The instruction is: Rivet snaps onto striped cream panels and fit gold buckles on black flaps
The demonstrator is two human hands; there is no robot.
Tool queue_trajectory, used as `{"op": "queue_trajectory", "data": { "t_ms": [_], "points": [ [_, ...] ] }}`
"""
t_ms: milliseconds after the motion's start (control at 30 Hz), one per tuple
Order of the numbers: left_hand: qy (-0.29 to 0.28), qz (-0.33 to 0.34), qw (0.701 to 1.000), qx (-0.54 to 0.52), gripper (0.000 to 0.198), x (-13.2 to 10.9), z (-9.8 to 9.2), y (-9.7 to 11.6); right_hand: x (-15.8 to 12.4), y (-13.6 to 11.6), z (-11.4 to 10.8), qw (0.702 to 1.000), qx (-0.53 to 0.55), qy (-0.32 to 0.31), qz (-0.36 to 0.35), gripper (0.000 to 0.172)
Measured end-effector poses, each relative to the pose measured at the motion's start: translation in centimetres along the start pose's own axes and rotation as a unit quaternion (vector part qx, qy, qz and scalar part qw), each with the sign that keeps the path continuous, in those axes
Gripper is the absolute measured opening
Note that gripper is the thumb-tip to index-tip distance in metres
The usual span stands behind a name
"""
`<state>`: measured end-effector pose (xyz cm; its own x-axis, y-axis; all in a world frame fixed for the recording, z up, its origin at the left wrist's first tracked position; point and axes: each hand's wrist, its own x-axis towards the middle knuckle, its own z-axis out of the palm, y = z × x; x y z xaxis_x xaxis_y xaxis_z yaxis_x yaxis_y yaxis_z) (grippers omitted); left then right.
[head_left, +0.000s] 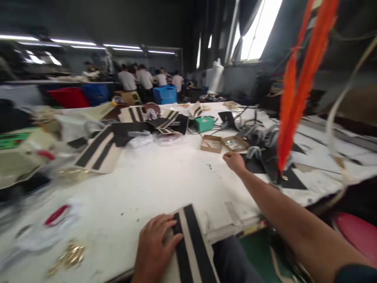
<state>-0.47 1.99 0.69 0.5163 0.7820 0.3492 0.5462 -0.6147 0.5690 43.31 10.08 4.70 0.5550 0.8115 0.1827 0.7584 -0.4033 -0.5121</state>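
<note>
My left hand [157, 243] rests on a cream fabric panel with black stripes [193, 243], its thumb and fingers curled on the panel's upper left part. The panel lies at the table's near edge, and its lower end runs out of view. My right arm is stretched far forward. At its end, my right hand [234, 161] is closed, fingertips together, just below a small cardboard box of shiny metal parts [235, 144]. Whatever those fingers may hold is too small to make out. Left of that box stands a second open cardboard box [211, 144].
Striped panels [98, 151] and a green box [204, 124] lie further back. Gold metal pieces [70, 254] are at the lower left. Orange strips [294, 90] hang at the right, above black pieces [282, 173]. Several people [144, 77] work in the background.
</note>
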Motion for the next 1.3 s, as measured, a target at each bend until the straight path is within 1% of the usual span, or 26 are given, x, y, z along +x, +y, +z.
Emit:
{"op": "queue_trajectory", "data": {
  "t_ms": [33, 67, 100, 133, 233, 367, 600, 833, 900, 967, 1133, 1200, 1300],
  "points": [
    [0.011, 0.02, 1.0, 0.022, 0.024, 0.5, 0.6, -1.4, 0.1, 2.6, -1.5, 0.999, -0.013, 0.004, 0.035, 0.032],
    [0.017, 0.044, 0.998, 0.038, 0.027, 0.7, 1.1, -2.4, 0.2, 4.1, -2.2, 0.998, -0.019, 0.003, 0.06, 0.03],
    [0.025, 0.064, 0.996, 0.056, 0.03, 0.7, 1.5, -3.1, 0.5, 4.9, -2.4, 0.997, -0.02, -0.001, 0.077, 0.029],
    [0.035, 0.082, 0.993, 0.074, 0.031, 0.5, 1.7, -3.6, 0.8, 5.1, -2.2, 0.996, -0.019, -0.006, 0.084, 0.028],
    [0.052, 0.114, 0.987, 0.104, 0.031, -0.1, 1.7, -4.0, 1.9, 4.4, -0.8, 0.996, -0.012, -0.026, 0.083, 0.027],
    [0.053, 0.123, 0.985, 0.112, 0.033, -0.1, 1.7, -4.2, 2.7, 4.2, 0.3, 0.996, -0.019, -0.05, 0.064, 0.027],
    [0.06, 0.134, 0.983, 0.112, 0.034, 0.0, 1.7, -4.0, 3.2, 4.2, 0.7, 0.994, -0.035, -0.066, 0.076, 0.027],
    [0.067, 0.149, 0.979, 0.119, 0.035, 0.2, 1.4, -3.8, 3.6, 4.0, -0.1, 0.993, 0.017, -0.089, 0.075, 0.025],
    [0.066, 0.146, 0.98, 0.115, 0.036, 0.2, 1.4, -3.8, 3.0, 3.8, -0.2, 0.992, 0.045, -0.097, 0.07, 0.026],
    [0.061, 0.139, 0.982, 0.114, 0.035, 0.2, 1.5, -3.8, 1.6, 3.5, -0.3, 0.989, 0.076, -0.114, 0.061, 0.025],
    [0.04, 0.106, 0.987, 0.112, 0.038, 0.0, 1.8, -3.6, -3.5, 3.4, -1.0, 0.976, 0.132, -0.17, 0.037, 0.017],
    [0.037, 0.091, 0.989, 0.106, 0.038, -0.1, 1.8, -3.3, -5.1, 3.7, -1.6, 0.974, 0.139, -0.174, 0.035, 0.017],
    [0.038, 0.077, 0.992, 0.097, 0.039, -0.1, 1.8, -3.0, -6.2, 4.0, -2.3, 0.975, 0.134, -0.173, 0.035, 0.018]
  ]
}}
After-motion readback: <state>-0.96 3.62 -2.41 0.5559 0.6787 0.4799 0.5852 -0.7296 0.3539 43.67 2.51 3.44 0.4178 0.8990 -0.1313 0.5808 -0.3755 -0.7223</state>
